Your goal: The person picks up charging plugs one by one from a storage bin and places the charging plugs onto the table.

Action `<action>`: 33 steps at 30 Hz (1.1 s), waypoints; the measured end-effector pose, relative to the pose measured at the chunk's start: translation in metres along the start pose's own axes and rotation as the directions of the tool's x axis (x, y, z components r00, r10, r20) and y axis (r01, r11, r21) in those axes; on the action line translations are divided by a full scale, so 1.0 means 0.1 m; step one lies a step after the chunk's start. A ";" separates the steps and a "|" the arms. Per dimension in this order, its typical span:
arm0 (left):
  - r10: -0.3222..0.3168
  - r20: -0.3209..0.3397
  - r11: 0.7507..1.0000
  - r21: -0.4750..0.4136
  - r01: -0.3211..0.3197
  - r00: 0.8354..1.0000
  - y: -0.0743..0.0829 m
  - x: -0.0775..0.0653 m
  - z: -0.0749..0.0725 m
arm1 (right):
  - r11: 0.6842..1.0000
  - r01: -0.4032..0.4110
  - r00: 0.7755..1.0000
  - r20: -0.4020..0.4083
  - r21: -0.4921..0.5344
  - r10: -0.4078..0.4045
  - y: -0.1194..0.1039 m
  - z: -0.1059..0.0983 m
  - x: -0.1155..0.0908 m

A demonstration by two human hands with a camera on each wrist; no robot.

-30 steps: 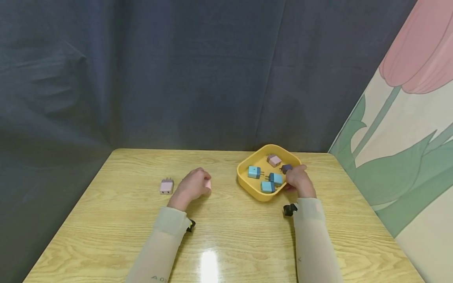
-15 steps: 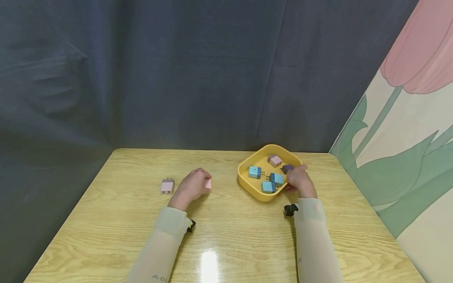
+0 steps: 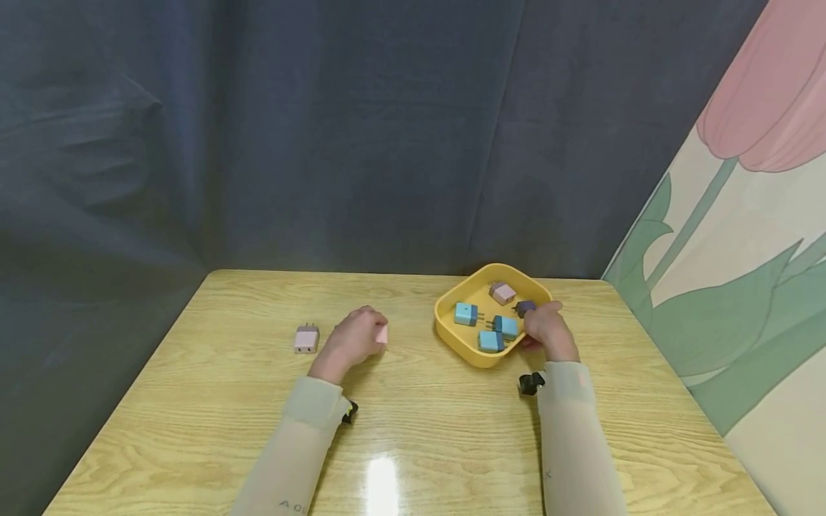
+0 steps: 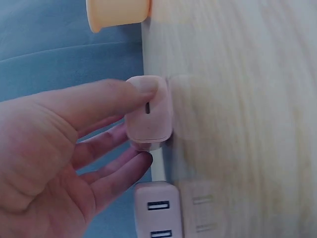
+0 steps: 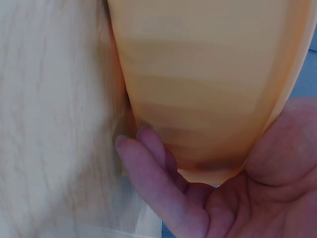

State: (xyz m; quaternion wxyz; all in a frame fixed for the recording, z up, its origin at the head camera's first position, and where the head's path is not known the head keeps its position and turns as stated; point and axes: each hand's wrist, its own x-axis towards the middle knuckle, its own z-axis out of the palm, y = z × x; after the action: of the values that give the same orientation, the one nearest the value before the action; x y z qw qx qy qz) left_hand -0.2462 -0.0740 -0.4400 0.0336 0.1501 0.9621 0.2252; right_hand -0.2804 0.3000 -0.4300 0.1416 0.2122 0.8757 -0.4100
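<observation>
My left hand [image 3: 353, 338] pinches a pink charger plug [image 4: 149, 111] at the tabletop. In the left wrist view the thumb lies across its face beside a small slot, while other fingers reach behind it. A second pink charger plug [image 3: 306, 339], with two USB ports, lies on the table to the left of that hand. My right hand [image 3: 548, 332] grips the near right side of a yellow box [image 3: 466, 352]. The right wrist view has its fingers against the outer wall; the thumb tip is hidden there. Inside sit blue plugs [image 3: 465, 314], a pink plug [image 3: 501, 292] and a dark purple plug [image 3: 525, 308].
The wooden table [image 3: 426, 437] ends at a dark blue curtain [image 3: 361, 143] along the back. A wall [image 3: 768, 301] painted with a pink tulip rises at the right side. Bare wood lies between the left hand and the box.
</observation>
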 end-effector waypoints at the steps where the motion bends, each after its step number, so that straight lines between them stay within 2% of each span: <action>1: -0.001 0.000 1.000 -0.007 0.001 1.000 0.01 -0.01 -0.02 | 1.000 0.001 1.000 0.000 0.000 -0.001 0.00 0.00 0.00; 8: -0.006 -0.011 0.998 -0.065 0.005 1.000 0.03 -0.03 -0.12 | 1.000 -0.005 1.000 -0.001 0.002 0.005 0.00 -0.01 -0.01; 18: -0.011 -0.004 0.991 -0.132 0.010 1.000 0.01 -0.05 -0.15 | 1.000 -0.021 1.000 0.005 0.006 0.021 -0.01 -0.01 -0.01; 33: 0.031 -0.039 0.996 -0.083 -0.035 0.999 0.07 -0.04 -0.11 | 0.999 -0.037 0.999 0.000 -0.006 0.037 -0.03 0.00 -0.01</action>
State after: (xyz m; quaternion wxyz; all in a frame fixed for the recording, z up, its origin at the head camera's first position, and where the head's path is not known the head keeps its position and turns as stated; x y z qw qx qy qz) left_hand -0.2420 -0.0740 -0.4273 0.0182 0.1602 0.9497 0.2686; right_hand -0.2806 0.2982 -0.4274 0.1496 0.2278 0.8729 -0.4047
